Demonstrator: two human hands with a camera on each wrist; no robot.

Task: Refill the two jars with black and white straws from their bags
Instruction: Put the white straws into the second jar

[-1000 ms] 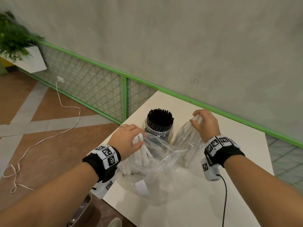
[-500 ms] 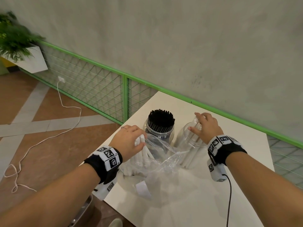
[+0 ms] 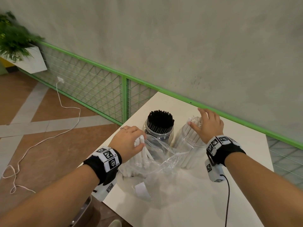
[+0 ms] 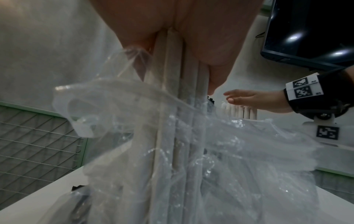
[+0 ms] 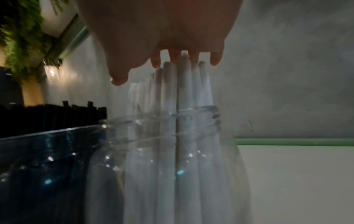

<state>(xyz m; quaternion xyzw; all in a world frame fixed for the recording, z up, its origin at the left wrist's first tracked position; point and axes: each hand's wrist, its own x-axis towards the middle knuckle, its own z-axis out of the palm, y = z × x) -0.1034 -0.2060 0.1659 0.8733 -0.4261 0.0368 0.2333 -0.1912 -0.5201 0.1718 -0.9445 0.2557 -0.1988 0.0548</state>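
Two clear jars stand side by side on the white table (image 3: 188, 207). The left jar (image 3: 159, 133) is packed with black straws (image 3: 160, 119). The right jar (image 3: 188, 145) holds white straws (image 3: 194, 120) (image 5: 184, 97). My right hand (image 3: 207, 124) lies flat over their tops with fingers spread, fingertips (image 5: 215, 59) touching the ends. My left hand (image 3: 129, 143) grips a bunch of white straws (image 3: 142, 147) (image 4: 172, 98) at the mouth of a crumpled clear plastic bag (image 3: 157, 171) (image 4: 220, 151) in front of the jars.
A green-framed mesh fence (image 3: 98, 89) runs along the table's left and far edges, with a grey wall behind. A white cable (image 3: 49, 136) trails over the brown floor. A planter (image 3: 19, 51) hangs at upper left. A black cable (image 3: 227, 194) runs from my right wrist.
My right hand has let go of the white straws it lowered into the right jar and now lies flat over their tops. My left hand keeps its grip at the bag.
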